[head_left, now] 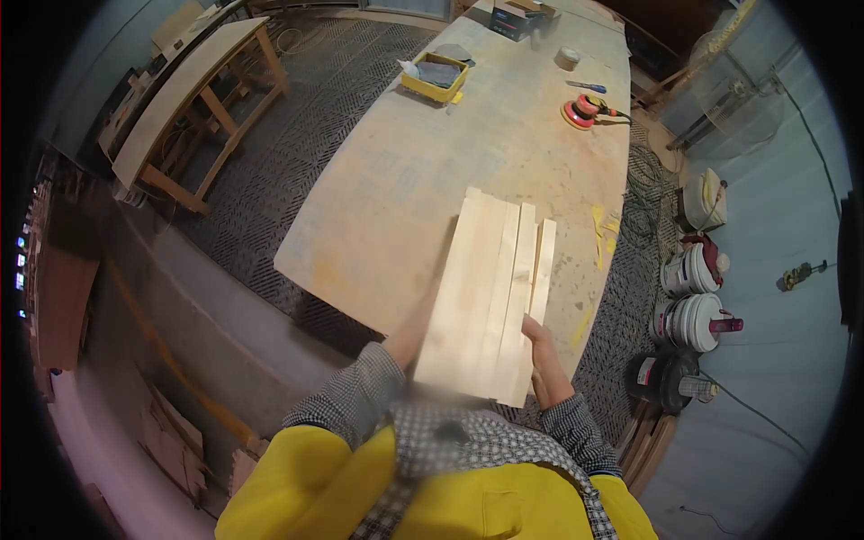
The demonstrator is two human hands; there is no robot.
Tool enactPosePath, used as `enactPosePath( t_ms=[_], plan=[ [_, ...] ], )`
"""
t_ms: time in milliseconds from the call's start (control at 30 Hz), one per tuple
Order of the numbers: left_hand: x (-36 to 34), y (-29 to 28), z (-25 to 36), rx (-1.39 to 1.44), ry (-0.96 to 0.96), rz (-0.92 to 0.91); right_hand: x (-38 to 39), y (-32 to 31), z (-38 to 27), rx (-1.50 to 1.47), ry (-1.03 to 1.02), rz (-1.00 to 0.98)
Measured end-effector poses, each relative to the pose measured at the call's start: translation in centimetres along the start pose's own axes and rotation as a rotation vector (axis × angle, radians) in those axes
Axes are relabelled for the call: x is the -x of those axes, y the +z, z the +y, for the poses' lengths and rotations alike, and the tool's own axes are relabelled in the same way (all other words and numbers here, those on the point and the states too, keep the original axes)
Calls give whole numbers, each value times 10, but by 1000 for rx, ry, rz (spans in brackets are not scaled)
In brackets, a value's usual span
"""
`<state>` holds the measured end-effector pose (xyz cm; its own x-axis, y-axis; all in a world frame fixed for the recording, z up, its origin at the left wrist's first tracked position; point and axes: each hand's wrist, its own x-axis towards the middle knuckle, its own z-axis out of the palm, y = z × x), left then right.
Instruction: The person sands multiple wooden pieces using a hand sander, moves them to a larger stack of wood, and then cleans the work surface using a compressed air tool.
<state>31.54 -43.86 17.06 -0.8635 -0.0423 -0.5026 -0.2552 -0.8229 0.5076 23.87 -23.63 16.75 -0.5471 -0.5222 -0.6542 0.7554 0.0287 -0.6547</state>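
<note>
Boards [472,297] lie side by side in a loose bundle in the head view, before the person's chest and over the near end of the table [378,198], lower ends toward the body. Whether their far ends rest on it, I cannot tell. One strip [544,256] at the right stands slightly apart, a narrow gap beside it. The right hand [545,355] is curled against the bundle's right side, near the lower end; its fingers are partly hidden. The left hand [409,342] goes behind the left edge, only the part near the wrist showing, so I cannot tell how far its fingers are closed. The step in hand seems to be steadying the boards as one bundle; any move from here would call for even support from both sides, lest the strip slip away.

The tabletop is pale and stained, with yellow patches [598,232] along its right side. Farther up are a red sander [583,110], a blue tool [587,86], a roll [567,58], a yellow tray [425,88] of dark sheets [439,74] and a box [511,22]. A bench [171,112] stands leftward across a patterned floor [333,81]; buckets [691,322] line the right wall [783,333].
</note>
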Motion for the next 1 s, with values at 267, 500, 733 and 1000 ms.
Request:
enactPosePath(
  t_ms=[267,500,733,1000],
  plan=[
    [-26,-12,102,-262,40,58,-115,28,8,31,-97,52],
    [-77,-99,69,-1026,508,405,-86,76,-23,168,-28,147],
    [-84,-107,85,-1608,463,293,-106,44,-26,944,-16,290],
    [-53,-117,56,-788,379,117,-90,41,-16,883,-347,366]
  ],
)
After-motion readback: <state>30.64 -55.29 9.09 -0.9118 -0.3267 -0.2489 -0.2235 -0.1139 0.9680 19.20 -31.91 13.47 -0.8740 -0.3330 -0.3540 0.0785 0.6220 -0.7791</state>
